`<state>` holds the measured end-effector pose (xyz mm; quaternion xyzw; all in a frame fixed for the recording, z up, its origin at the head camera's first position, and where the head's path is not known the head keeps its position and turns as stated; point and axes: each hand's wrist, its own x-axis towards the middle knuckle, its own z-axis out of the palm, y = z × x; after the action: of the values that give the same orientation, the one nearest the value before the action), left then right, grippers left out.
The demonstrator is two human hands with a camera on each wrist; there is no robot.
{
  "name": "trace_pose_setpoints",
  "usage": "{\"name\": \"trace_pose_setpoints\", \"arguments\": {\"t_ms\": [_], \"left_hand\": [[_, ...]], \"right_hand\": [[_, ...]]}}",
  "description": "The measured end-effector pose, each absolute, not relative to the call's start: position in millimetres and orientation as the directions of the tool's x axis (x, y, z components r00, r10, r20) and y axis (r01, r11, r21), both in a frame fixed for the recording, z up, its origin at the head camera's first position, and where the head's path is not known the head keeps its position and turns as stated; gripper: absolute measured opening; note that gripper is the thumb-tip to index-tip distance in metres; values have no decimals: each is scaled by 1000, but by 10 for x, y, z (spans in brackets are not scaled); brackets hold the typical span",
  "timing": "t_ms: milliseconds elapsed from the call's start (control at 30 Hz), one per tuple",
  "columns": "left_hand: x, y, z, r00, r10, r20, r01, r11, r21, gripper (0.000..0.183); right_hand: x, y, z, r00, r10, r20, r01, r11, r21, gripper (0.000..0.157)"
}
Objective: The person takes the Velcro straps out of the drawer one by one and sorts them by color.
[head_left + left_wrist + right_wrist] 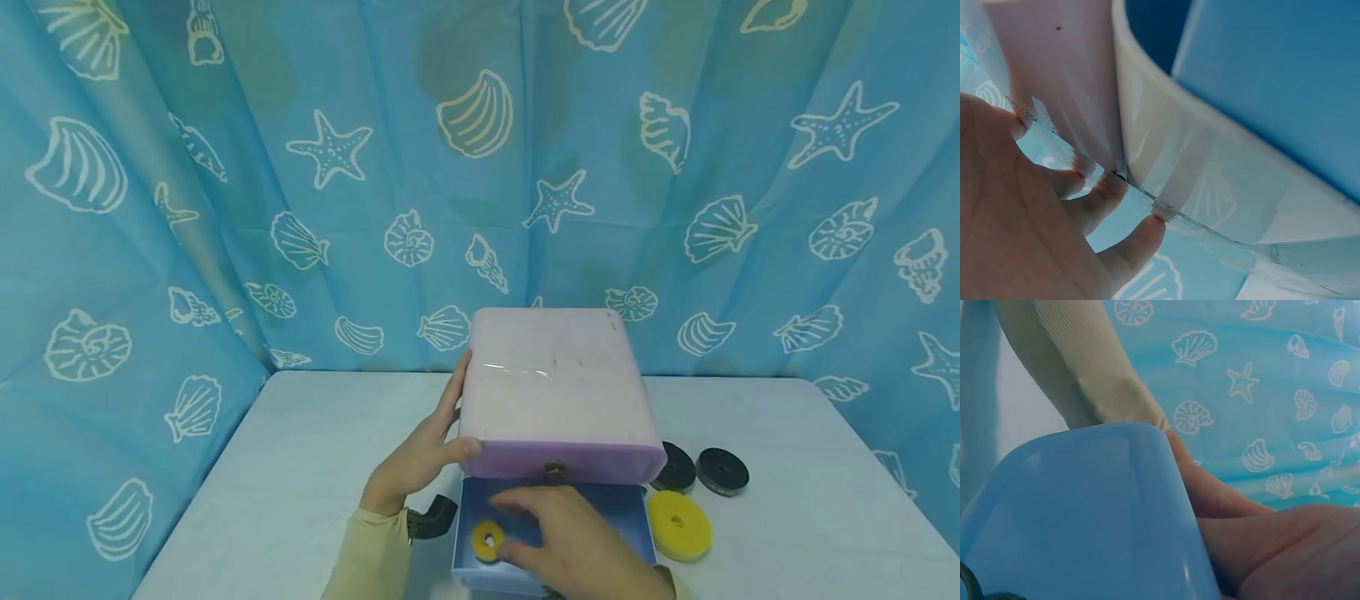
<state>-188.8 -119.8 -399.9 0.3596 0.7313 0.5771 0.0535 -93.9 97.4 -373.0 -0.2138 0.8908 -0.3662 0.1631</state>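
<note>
A pink and lilac box (555, 379) stands on the table with its blue drawer (615, 508) pulled out toward me. My left hand (420, 458) rests against the box's left side, the thumb at its front corner. In the left wrist view, the fingertips of the left hand (1041, 206) touch the box's wall. Over the drawer is my right hand (566, 537), thumb and fingers apart with nothing visible between them. Close to that thumb, at the drawer's left, lies a small yellow ring-shaped roll (487, 541). The drawer's outer face (1085, 506) largely hides the right fingers in the right wrist view.
Right of the drawer lies a larger yellow roll (679, 526) with a small hole. Behind it are two black rolls, one (722, 472) farther right and one (675, 468) partly behind the box. A blue shell-patterned curtain (420, 167) hangs behind the white table (787, 500).
</note>
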Motion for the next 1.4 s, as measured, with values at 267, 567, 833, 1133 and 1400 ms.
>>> {"name": "trace_pose_setpoints", "arguments": {"t_ms": [267, 567, 833, 1133, 1400], "left_hand": [[-1880, -1195, -3975, -736, 589, 333, 466, 84, 881, 101], [-1880, -1209, -3996, -735, 589, 337, 464, 74, 883, 101], [-1888, -1197, -4002, -729, 592, 344, 470, 68, 880, 101], [-1873, -1180, -3970, -740, 586, 331, 459, 79, 885, 102], [-1870, -1189, -3985, -745, 583, 325, 453, 83, 888, 100]], "right_hand": [[-976, 934, -3698, -822, -557, -117, -336, 642, -689, 41], [-1052, 859, -3711, -762, -635, -128, -451, 662, -599, 38], [-1087, 803, -3726, -748, -642, -170, -512, 720, -468, 47], [-1110, 789, -3765, -733, -667, -135, -565, 706, -426, 46], [-1120, 785, -3793, -735, -666, -129, -566, 707, -423, 37]]}}
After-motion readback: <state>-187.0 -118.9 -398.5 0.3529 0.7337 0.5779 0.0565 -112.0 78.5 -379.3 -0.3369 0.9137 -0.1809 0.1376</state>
